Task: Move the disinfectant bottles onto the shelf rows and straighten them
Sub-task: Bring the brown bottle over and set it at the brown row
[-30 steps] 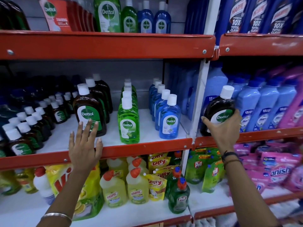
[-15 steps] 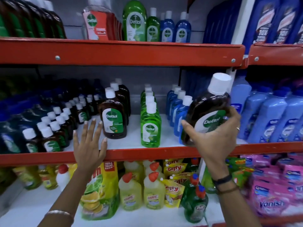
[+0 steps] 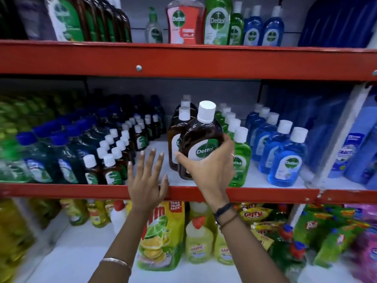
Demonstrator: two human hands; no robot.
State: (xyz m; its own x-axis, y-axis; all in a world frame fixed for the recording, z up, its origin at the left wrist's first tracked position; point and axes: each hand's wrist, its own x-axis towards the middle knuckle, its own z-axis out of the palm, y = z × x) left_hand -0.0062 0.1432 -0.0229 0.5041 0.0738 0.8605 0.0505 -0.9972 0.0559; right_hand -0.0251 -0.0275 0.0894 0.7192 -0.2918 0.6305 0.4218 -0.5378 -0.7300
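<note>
My right hand (image 3: 210, 172) grips a large brown Dettol bottle (image 3: 202, 137) with a white cap, held tilted at the front of the middle shelf (image 3: 265, 194), just ahead of a row of matching brown bottles (image 3: 173, 144). My left hand (image 3: 146, 178) is open with fingers spread, hovering over the shelf's red front edge to the left of the held bottle. Small brown bottles (image 3: 111, 170) stand in rows to the left; green Dettol bottles (image 3: 241, 160) and blue Dettol bottles (image 3: 285, 160) line up to the right.
The top shelf (image 3: 183, 60) carries more Dettol bottles and a red refill pack (image 3: 184, 21). Dark green and blue-capped bottles (image 3: 40, 160) fill the far left. Below stand yellow cleaner bottles (image 3: 199, 242), a lemon pouch (image 3: 159, 237) and snack-like packets (image 3: 259, 217). A white upright (image 3: 336, 139) divides the bays.
My right hand has carried the brown bottle leftward from the right bay to the front of the brown bottle row. My left hand stays open near the shelf edge; the view shifted.
</note>
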